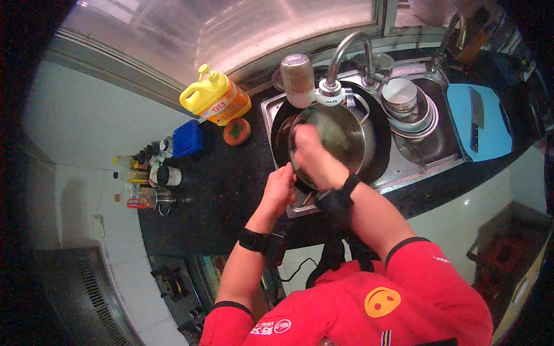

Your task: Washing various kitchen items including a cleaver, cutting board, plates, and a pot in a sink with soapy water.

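A round metal pan (342, 138) is tilted over the left sink basin, below the faucet (352, 47) with its white filter head. My left hand (279, 186) is closed on the pan's near left rim. Inside the pan, near its left wall, is my right hand (309, 140), blurred; whether it holds anything cannot be made out. Beneath the pan a larger dark wok (381, 147) fills much of the basin.
In the right basin stand stacked bowls (399, 95). A cleaver (477, 112) lies on a blue cutting board (497, 125) further right. To the left are a yellow detergent jug (216, 97), a round sponge (237, 131), a blue box (187, 138) and several bottles.
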### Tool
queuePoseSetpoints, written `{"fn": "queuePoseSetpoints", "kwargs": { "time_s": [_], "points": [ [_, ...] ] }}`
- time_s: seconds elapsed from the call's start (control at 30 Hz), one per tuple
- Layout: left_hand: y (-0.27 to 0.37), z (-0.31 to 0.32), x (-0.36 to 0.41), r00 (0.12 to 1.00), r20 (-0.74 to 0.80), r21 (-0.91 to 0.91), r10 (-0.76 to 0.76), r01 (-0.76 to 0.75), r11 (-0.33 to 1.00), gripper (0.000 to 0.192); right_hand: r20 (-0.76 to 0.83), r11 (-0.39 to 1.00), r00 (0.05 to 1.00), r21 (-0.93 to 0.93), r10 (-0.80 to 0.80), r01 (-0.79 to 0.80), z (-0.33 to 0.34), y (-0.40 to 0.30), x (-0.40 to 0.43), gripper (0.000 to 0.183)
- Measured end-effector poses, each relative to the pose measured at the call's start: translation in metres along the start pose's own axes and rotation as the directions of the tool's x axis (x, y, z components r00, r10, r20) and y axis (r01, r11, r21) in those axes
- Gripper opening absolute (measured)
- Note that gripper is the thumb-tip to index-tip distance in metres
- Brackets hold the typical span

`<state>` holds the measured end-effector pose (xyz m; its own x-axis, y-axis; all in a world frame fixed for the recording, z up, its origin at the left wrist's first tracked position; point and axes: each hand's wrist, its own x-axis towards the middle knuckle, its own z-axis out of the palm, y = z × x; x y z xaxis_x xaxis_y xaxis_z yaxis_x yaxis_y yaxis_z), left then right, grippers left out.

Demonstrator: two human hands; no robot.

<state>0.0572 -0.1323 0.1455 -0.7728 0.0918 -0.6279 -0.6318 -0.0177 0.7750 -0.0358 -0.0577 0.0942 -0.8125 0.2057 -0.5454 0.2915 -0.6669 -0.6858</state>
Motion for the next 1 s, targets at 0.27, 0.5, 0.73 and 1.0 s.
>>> {"fn": "queuePoseSetpoints", "kwargs": {
  "time_s": [0.27, 0.5, 0.73, 1.0],
  "points": [
    [-0.003, -0.006, 0.004, 0.990, -0.059, 0.127, 0.124, -0.116, 0.985, 0.030, 0.468, 0.574, 0.883, -0.722, -0.007, 0.387, -0.072, -0.007, -0.080, 0.024],
    [0.002, -0.003, 0.004, 0.992, -0.055, 0.101, 0.109, -0.103, 0.990, 0.031, 0.817, -0.556, 0.493, -0.271, 0.298, 0.786, -0.168, -0.063, -0.026, 0.022],
    [0.012, 0.003, 0.001, 0.989, 0.073, 0.305, 0.132, -0.148, 0.941, 0.033, 0.771, -0.794, 0.301, 0.398, 0.561, 0.460, -0.123, -0.120, 0.046, 0.021],
    [-0.001, 0.001, 0.006, 0.972, -0.012, 0.279, 0.235, -0.222, 0.934, 0.032, 0.812, -0.649, 0.554, -0.322, 0.185, 0.689, -0.135, -0.062, 0.034, 0.031]
  ]
}}
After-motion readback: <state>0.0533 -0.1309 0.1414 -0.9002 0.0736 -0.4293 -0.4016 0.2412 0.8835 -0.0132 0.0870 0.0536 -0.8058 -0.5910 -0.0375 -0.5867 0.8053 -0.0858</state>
